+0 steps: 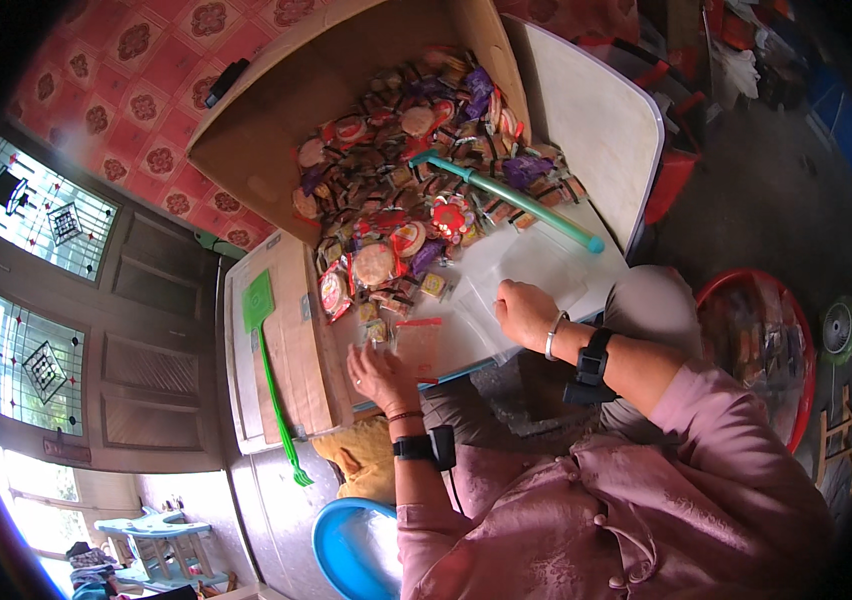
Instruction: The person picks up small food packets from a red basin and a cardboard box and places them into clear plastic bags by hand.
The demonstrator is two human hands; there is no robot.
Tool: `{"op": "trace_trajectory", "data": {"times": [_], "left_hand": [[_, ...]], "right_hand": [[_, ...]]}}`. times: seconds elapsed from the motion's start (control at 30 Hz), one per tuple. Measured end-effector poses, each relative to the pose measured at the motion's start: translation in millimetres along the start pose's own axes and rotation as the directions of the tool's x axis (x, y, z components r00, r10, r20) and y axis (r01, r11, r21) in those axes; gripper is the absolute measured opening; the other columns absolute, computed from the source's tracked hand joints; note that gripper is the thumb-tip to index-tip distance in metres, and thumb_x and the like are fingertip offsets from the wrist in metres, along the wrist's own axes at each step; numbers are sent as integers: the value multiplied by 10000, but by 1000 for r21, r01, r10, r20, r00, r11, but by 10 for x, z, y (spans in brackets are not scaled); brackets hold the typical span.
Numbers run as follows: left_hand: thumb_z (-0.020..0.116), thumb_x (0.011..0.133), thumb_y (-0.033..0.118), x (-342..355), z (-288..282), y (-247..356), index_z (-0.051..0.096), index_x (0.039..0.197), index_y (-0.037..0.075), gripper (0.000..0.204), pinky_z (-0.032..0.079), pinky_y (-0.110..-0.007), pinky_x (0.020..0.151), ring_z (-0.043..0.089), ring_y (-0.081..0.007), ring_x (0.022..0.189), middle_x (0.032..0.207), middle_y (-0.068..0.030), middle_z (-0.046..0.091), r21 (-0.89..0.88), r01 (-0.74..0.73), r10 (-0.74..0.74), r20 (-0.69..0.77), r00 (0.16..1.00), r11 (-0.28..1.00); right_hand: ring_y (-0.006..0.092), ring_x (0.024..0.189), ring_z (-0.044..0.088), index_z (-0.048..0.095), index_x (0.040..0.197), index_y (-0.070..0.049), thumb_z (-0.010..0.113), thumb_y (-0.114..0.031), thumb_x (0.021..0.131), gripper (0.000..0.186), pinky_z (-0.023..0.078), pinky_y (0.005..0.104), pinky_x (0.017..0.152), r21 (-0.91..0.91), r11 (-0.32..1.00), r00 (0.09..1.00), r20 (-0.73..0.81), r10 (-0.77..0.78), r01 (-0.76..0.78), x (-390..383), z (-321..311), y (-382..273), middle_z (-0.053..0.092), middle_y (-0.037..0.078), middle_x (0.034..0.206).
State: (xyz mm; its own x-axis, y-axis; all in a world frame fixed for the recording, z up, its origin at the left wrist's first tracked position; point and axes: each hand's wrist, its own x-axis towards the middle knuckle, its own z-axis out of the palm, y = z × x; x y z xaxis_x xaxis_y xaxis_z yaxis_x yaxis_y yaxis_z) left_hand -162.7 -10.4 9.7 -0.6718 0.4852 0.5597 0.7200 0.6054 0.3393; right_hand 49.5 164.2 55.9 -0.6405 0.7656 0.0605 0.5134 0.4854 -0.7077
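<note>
My left hand (378, 377) is at the near edge of the white tabletop, fingers apart, with a small wrapped snack (374, 331) just beyond the fingertips. Beside it lies a clear plastic bag (419, 348) with red edges. To the right, my right hand (526, 313) has its fingers curled in a fist-like grip over clear plastic sheets or bags (486, 283); whatever it pinches is hidden. A heap of wrapped snacks (386, 190) spills from a tipped cardboard box (256, 150) toward both hands. Larger round packs (374, 263) sit among the small ones.
A teal tube with a handle (536, 213) lies across the heap's right side. On flattened cardboard at left rests a green fly swatter (260, 300). A blue basin (351, 545) stands below left; a red basin (806, 370) with packets is on the floor at right.
</note>
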Motion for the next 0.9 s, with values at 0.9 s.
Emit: {"op": "trace_trajectory", "data": {"times": [0.9], "left_hand": [[712, 713, 64, -274, -150, 1256, 591, 1087, 31, 395, 478, -385, 863, 593, -305, 974, 1036, -137, 626, -514, -185, 351, 247, 903, 837]], "right_hand": [[414, 870, 619, 613, 888, 14, 546, -116, 830, 157, 488, 483, 754, 51, 998, 996, 76, 40, -44, -41, -61, -74, 644, 237, 875]]}}
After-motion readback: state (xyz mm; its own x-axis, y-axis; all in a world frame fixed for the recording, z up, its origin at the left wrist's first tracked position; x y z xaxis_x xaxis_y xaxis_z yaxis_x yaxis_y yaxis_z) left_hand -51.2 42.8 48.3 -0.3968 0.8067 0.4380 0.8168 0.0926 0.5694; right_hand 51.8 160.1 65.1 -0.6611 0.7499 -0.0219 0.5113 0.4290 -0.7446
